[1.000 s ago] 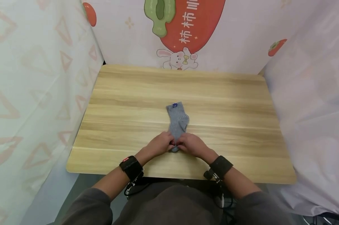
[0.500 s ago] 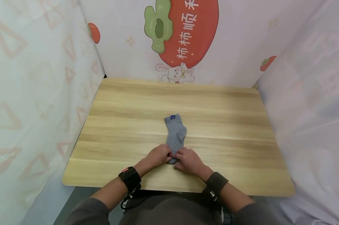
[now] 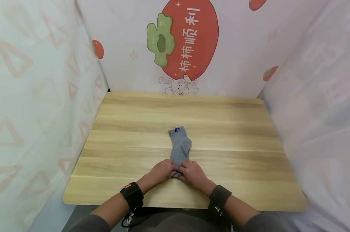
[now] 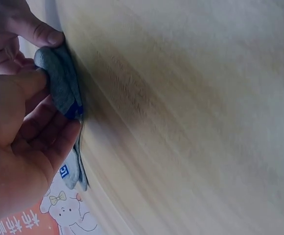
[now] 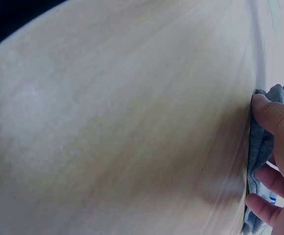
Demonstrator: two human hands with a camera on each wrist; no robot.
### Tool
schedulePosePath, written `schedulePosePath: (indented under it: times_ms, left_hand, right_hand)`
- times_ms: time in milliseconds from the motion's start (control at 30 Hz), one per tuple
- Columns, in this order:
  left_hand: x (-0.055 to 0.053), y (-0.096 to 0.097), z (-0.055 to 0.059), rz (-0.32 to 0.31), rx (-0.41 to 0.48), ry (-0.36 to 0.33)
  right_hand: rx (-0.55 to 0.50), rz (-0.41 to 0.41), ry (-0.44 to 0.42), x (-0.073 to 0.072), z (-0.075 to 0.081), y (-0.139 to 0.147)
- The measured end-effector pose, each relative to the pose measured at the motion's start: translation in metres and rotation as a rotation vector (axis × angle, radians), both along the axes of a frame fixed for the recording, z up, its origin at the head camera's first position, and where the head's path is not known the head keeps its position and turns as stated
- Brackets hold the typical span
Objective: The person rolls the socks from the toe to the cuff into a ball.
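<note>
A grey ribbed sock point(image 3: 180, 145) lies flat near the front middle of the table, its cuff with a dark blue tag pointing away and its toe towards the person. In the left wrist view the sock point(image 4: 59, 73) shows two layers at the cuff. My left hand point(image 3: 162, 170) pinches the left side of the toe end between thumb and curled fingers. From the other side, my right hand point(image 3: 194, 174) pinches the toe end, its thumb over the edge of the sock point(image 5: 260, 147) in the right wrist view. The fingers hide part of the toe.
The wood-grain table point(image 3: 233, 135) has rounded corners. A patterned white backdrop point(image 3: 238, 48) stands behind it, with curtains point(image 3: 32, 106) on both sides. Black straps point(image 3: 132, 196) with cameras and cables sit on both wrists.
The head view has tilted up, so everything sits lower in frame. Both hands stay at the sock's toe end; the right thumb has shifted closer to the toe. The sock stays flat.
</note>
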State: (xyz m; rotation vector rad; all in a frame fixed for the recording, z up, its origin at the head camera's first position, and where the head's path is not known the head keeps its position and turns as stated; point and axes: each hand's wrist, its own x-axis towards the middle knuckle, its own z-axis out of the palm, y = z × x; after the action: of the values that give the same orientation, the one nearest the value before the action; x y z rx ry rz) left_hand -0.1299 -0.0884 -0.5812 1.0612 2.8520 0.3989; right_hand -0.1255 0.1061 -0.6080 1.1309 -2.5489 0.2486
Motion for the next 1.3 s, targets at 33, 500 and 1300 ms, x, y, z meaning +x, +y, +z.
schedulePosePath:
  times_ms: [33, 500, 1300]
  left_hand:
    - [0.002, -0.001, 0.000, -0.010, -0.003, -0.014]
    - [0.013, -0.003, 0.000, -0.027, 0.000, -0.039]
    - [0.007, 0.010, -0.009, 0.106, 0.004, 0.124]
  right_hand:
    - [-0.001, 0.002, 0.001, 0.002, -0.001, 0.000]
    - [-0.076, 0.004, 0.046, 0.015, -0.010, 0.005]
    - [-0.092, -0.057, 0.067, 0.012, -0.004, 0.004]
